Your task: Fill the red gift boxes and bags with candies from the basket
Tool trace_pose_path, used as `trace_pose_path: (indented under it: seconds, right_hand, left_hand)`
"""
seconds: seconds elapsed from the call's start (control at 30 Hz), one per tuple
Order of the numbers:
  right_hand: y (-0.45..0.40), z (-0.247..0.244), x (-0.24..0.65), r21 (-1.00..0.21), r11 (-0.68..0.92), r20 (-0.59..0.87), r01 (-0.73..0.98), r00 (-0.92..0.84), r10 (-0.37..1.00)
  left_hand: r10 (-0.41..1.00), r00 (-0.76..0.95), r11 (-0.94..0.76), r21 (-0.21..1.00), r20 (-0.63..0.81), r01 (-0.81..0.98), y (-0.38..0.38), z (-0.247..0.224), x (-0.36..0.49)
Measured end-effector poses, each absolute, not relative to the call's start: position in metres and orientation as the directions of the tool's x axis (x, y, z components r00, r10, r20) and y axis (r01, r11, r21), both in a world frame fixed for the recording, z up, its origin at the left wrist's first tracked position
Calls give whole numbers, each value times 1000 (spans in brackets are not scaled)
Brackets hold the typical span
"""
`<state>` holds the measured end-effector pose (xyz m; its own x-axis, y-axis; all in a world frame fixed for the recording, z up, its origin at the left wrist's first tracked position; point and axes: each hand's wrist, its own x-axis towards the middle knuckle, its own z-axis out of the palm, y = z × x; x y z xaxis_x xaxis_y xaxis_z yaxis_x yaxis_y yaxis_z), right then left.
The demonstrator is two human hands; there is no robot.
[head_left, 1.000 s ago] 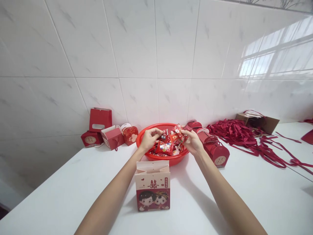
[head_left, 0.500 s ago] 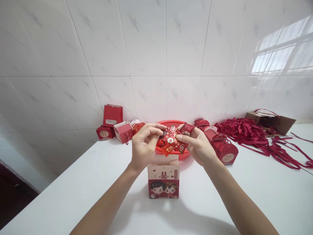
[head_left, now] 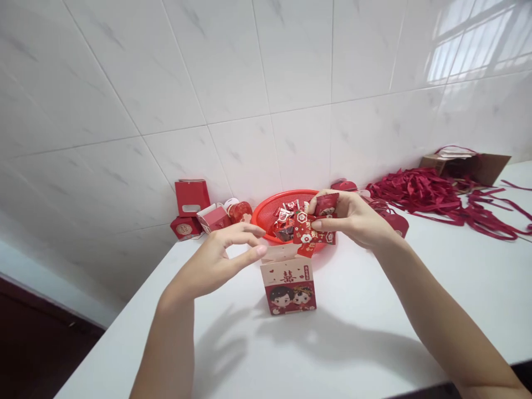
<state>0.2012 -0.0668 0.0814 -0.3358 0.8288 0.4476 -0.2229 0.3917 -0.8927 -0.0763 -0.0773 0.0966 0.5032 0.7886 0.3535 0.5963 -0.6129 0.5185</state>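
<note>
Between the thumb and fingers of my right hand (head_left: 353, 219) are several red candy packets (head_left: 305, 230) printed with white flowers and gold writing. They hang just above and behind the top of a small paper gift box (head_left: 291, 291), which stands upright with its upper flaps raised. The box front is cream above and red below, with two cartoon faces. To the left of the box, my left hand (head_left: 226, 252) is open, fingers apart, touching nothing. Behind both hands sits a red plastic basket (head_left: 261, 213) with shiny wrapped candies (head_left: 286, 219) in it, partly hidden by the packets.
Red gift boxes (head_left: 192, 197) stand against the tiled wall at the left, beside a round red container (head_left: 240, 213). More red boxes (head_left: 397, 221) are partly behind my right hand. A heap of dark red ribbon (head_left: 419, 191) and an open cardboard box (head_left: 486, 168) lie at the right.
My left hand has let go of the packets and drawn back left, its fingers spreading. My right hand still holds them, slightly farther right. The view has tilted and shifted.
</note>
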Motion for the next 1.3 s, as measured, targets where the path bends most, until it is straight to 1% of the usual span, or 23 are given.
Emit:
trace_pose_path:
  seconds: [0.1, 0.17, 0.3, 0.43, 0.57, 0.67, 0.77, 0.9, 1.03, 1.13, 1.3]
  right_hand:
    - [-64, 80, 203, -907, 373, 421, -195, -400, 814]
    - [-62, 78, 202, -915, 360, 402, -180, -434, 806]
    - [-60, 77, 202, -923, 362, 378, -128, -463, 802]
    - [-60, 80, 202, -919, 388, 373, -67, -457, 807]
    - [-59, 81, 200, -917, 397, 362, -32, -484, 797]
    - [-56, 78, 199, -915, 402, 356, -18, -503, 788]
    - [-54, 75, 195, -915, 404, 359, -24, -508, 783]
    - [-55, 73, 189, -921, 389, 342, 1, -473, 812]
    - [-56, 71, 184, -915, 399, 390, -62, -392, 833]
    - [-56, 67, 179, -886, 456, 456, -83, -325, 828]
    - [-58, 60, 168, -833, 553, 521, -28, -380, 765]
  left_hand:
    - [770, 586, -630, 447, 251, 636, -79, 93, -74]
    - [759, 613, -638, 434, 219, 636, -76, 88, -67]
    - [769, 612, -619, 457, 185, 639, -69, 80, -54]
    - [767, 616, -612, 495, 180, 616, -65, 77, -52]
    - [777, 603, -594, 531, 183, 604, -64, 77, -54]
    - [757, 634, -601, 549, 158, 580, -63, 77, -56]
    - [732, 665, -624, 540, 149, 565, -62, 77, -59]
    - [725, 672, -636, 525, 153, 566, -61, 76, -60]
    - [751, 645, -616, 504, 141, 606, -61, 74, -60]
    - [755, 637, -611, 521, 155, 596, -61, 75, -59]
    - [746, 652, -604, 545, 132, 581, -62, 77, -57]
